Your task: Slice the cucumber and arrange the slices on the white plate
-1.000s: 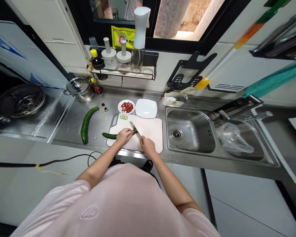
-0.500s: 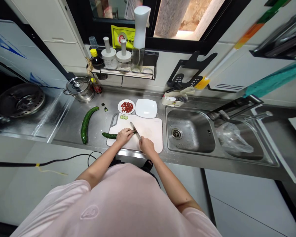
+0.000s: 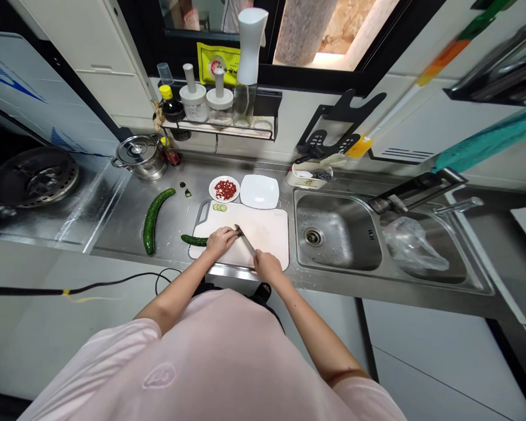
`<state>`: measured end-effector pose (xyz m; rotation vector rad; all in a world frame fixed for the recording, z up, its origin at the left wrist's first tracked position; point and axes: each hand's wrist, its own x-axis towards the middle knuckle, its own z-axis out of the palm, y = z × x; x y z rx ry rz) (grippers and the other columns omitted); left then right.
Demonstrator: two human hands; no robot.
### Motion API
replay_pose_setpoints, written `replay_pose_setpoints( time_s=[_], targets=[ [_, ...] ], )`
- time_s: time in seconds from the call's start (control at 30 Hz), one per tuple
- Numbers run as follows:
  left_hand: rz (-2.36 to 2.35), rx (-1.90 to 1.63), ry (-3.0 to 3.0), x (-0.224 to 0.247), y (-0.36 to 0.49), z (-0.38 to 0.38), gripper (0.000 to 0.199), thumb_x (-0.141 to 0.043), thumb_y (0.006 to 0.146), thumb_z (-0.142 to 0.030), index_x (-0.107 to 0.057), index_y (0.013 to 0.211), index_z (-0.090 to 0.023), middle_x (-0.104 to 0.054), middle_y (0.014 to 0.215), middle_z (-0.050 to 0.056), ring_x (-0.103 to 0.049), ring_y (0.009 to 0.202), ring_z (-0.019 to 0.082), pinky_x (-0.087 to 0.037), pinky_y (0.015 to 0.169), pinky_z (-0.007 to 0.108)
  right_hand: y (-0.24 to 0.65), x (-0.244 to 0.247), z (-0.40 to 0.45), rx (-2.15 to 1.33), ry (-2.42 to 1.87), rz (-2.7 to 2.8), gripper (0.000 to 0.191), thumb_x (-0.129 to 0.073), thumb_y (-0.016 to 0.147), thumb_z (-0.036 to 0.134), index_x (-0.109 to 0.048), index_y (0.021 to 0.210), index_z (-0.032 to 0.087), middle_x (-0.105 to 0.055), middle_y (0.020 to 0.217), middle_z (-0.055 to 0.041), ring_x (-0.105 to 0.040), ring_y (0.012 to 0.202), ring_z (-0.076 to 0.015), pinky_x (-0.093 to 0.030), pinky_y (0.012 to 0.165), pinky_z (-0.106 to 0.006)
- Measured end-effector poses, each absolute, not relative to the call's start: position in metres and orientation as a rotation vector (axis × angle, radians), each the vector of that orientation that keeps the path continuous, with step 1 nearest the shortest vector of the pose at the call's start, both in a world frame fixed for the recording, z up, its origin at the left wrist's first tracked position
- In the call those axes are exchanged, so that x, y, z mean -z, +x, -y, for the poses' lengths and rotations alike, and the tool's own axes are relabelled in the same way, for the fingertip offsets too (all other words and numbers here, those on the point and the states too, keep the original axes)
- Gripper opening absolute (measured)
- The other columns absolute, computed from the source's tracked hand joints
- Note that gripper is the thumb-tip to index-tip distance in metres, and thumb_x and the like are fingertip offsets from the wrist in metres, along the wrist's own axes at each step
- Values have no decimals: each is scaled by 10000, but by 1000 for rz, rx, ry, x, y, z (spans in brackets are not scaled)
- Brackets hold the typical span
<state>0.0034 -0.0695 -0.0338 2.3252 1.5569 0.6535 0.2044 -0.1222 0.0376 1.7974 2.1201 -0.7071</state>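
My left hand (image 3: 221,241) is closed over a cucumber (image 3: 194,240) lying on the white cutting board (image 3: 269,231); the cucumber's left end shows past my wrist, and its middle is hidden under my palm. A knife (image 3: 247,242) is gripped by its handle in my right hand (image 3: 268,267). Its blade slants up and left, and the tip is at the cucumber's right end beside my left fingertips. Several thin cucumber slices (image 3: 220,207) lie near the board's top left. A second, whole cucumber (image 3: 154,221) rests on the steel counter to the left.
Behind the board stand a plate of chopped red pieces (image 3: 224,189) and a white square plate (image 3: 259,191). Small green end pieces (image 3: 187,193) lie on the counter. A steel pot (image 3: 141,159) is at the back left, a sink (image 3: 339,234) to the right, a condiment shelf (image 3: 219,130) above.
My right hand has pulled the knife back toward me and to the right, so its tip is now close to my left fingers. My left hand stays on the cucumber.
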Motion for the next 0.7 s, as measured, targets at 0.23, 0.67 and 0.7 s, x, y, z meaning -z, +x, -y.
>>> replay_pose_setpoints(
  time_s=[0.23,0.67,0.7],
  targets=[
    [-1550,-638,2319,35,3,67,239,-468,906,-339,-667,1014,-262,-640,984,26,-569,918,143,-443,783,261,200,-40,115,691,1800,-2145,259,-342,915,226,-543,1068,169,-656,945,-117,-623,887,-227,-402,709,-284],
    [-1539,-635,2315,33,3,66,235,-472,904,-322,-663,1026,-259,-641,973,29,-571,920,140,-446,815,261,191,-48,105,723,1805,-2131,284,-326,928,207,-541,1107,158,-651,1000,-130,-614,937,-216,-410,760,-290],
    [-1538,-638,2315,33,4,66,230,-477,901,-322,-664,1020,-260,-641,969,28,-571,919,139,-446,814,261,190,-48,104,719,1807,-2135,285,-325,929,207,-542,1106,158,-651,1002,-131,-615,936,-219,-412,758,-293]
  ],
)
